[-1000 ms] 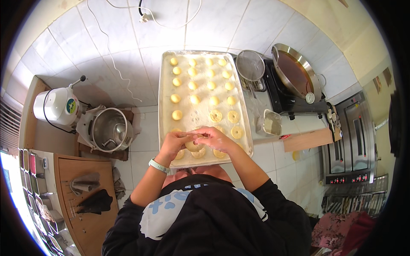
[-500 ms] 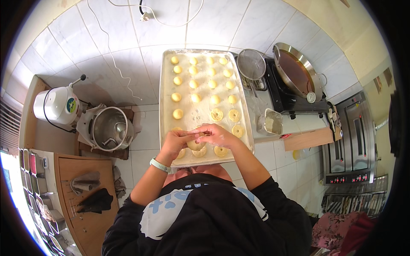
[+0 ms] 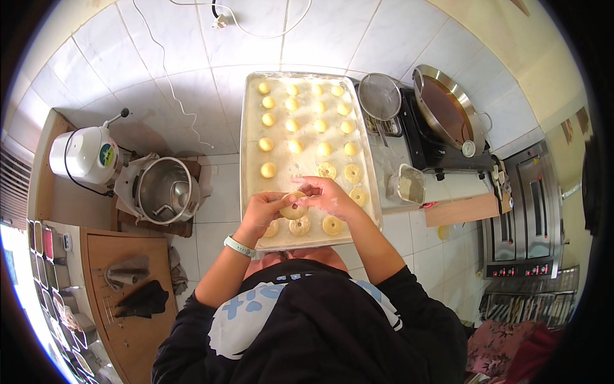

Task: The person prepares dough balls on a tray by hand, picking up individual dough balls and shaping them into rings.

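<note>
A pale dough ring (image 3: 295,214) is held up over the near part of a large floured baking tray (image 3: 284,184). My left hand (image 3: 261,214) pinches its left side between thumb and fingers. From the other side, my right hand (image 3: 327,197) has its thumb and fingertips at the ring's right edge, the fingers curved above. Round dough balls (image 3: 296,146) stand in rows across the tray's far part. Flattened dough rings, such as one (image 3: 332,225) near the front, lie close to my hands. My forearms and hands cover part of the tray.
To the right, a wide pan of brown oil (image 3: 441,105) with a dial thermometer (image 3: 468,148) sits on a black stove (image 3: 425,153). Beside it are a mesh strainer (image 3: 379,97) and a metal container (image 3: 410,184). A steel mixer bowl (image 3: 165,192) stands left; an oven (image 3: 524,211) far right.
My right fingers have lifted and spread from the dough ring, so its hole now shows more plainly. The ring has turned more toward view and risen slightly; my left hand still pinches it.
</note>
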### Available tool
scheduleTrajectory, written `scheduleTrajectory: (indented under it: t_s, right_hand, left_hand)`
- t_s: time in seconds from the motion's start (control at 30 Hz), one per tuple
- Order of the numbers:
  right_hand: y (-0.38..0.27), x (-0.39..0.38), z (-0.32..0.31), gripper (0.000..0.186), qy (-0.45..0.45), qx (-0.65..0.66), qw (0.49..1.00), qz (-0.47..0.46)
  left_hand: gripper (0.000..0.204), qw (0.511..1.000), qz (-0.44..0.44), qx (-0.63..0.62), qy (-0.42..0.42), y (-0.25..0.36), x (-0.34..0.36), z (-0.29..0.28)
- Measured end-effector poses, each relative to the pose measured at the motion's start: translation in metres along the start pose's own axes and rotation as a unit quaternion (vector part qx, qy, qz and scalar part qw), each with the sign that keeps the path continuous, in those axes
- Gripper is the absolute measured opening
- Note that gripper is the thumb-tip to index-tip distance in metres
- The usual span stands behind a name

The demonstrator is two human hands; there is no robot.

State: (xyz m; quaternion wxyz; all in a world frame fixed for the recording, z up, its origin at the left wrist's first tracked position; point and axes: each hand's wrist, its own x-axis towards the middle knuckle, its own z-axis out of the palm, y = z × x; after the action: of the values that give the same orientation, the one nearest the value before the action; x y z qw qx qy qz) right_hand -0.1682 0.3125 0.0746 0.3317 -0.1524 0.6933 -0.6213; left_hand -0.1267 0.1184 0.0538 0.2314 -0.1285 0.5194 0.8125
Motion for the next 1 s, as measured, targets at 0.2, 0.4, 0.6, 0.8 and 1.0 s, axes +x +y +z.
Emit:
scheduleTrajectory:
  t_s: [0.2,0.4,0.6,0.8,1.0]
  right_hand:
    - [0.005,0.013,0.003,0.042,0.025,0.105,0.994,0.018]
    - [0.063,0.054,-0.043,0.033,0.113,0.086,0.984,0.108]
    - [0.077,0.090,-0.060,0.032,0.127,-0.008,0.984,0.127]
    - [0.091,0.064,-0.104,0.028,0.323,-0.183,0.920,-0.122]
    - [0.021,-0.091,-0.200,0.017,0.401,-0.490,0.742,0.220]
  left_hand:
    - [0.034,0.999,-0.002,0.029,-0.014,0.005,0.005,-0.002]
    - [0.031,0.986,0.123,0.062,0.090,-0.012,0.005,-0.022]
    - [0.028,0.982,0.100,-0.061,0.151,-0.023,0.002,-0.047]
    - [0.026,0.976,0.092,-0.110,0.167,-0.015,0.010,-0.051]
    - [0.027,0.959,0.099,-0.161,0.209,-0.028,0.005,-0.069]
